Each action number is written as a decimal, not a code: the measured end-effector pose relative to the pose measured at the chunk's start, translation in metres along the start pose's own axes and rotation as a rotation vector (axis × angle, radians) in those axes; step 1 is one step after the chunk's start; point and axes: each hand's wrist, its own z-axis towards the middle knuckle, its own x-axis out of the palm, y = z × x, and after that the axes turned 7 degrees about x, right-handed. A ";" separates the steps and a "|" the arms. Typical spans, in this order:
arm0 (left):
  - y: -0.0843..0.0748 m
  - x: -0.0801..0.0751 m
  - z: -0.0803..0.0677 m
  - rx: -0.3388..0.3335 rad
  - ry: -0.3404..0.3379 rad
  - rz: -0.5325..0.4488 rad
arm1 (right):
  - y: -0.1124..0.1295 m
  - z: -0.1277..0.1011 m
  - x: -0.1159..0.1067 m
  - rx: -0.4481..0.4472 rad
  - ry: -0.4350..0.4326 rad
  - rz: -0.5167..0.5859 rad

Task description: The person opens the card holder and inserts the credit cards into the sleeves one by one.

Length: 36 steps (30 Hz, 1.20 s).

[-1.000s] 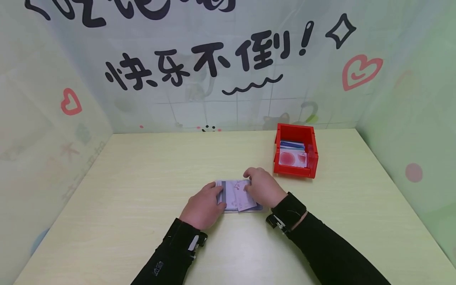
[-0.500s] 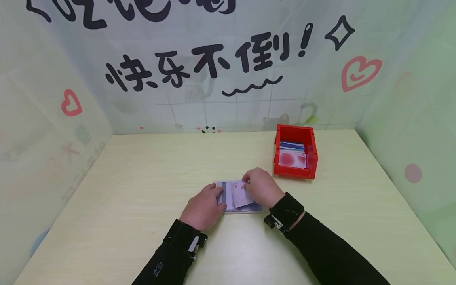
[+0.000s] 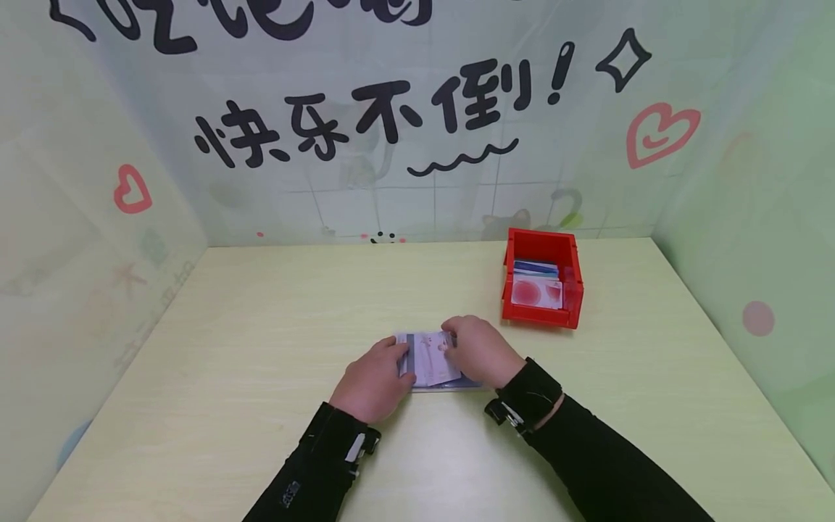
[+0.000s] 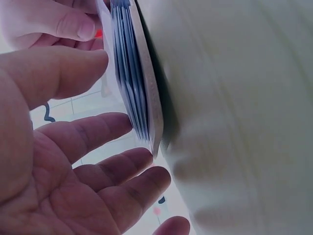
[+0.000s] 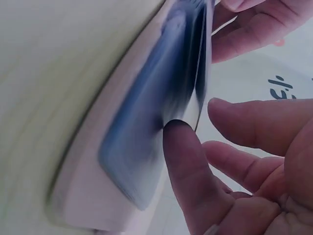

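On the pale yellow-green worktop (image 3: 261, 326) my left hand (image 3: 373, 378) lies at the left edge of the flat grey-lilac card holder (image 3: 409, 339), thumb on top of it; the left wrist view shows the fingers (image 4: 93, 134) nearly straight and loose beside its stacked edge (image 4: 142, 93), so this hand steadies it without clenching. The holder lies flat near the middle of the worktop, between my two hands. On it sits a pale pink patterned card (image 3: 432, 359), slightly askew. My right hand (image 3: 479, 351) covers the holder's right part, fingers curled down on the card's upper right corner; in the right wrist view the thumb (image 5: 188, 166) presses against the card's edge (image 5: 203, 58), so I read it as pinching the card. Further right, well apart, stands a red plastic bin (image 3: 570, 279) holding more cards (image 3: 536, 288).
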 end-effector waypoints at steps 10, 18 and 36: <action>0.000 0.000 -0.001 -0.011 0.003 -0.003 | -0.001 0.000 0.002 -0.013 0.014 0.003; 0.001 0.001 -0.001 -0.001 0.007 0.000 | 0.002 -0.006 0.005 -0.020 0.015 -0.038; 0.002 0.000 0.001 0.026 0.013 -0.002 | 0.007 -0.019 0.009 -0.091 0.015 -0.003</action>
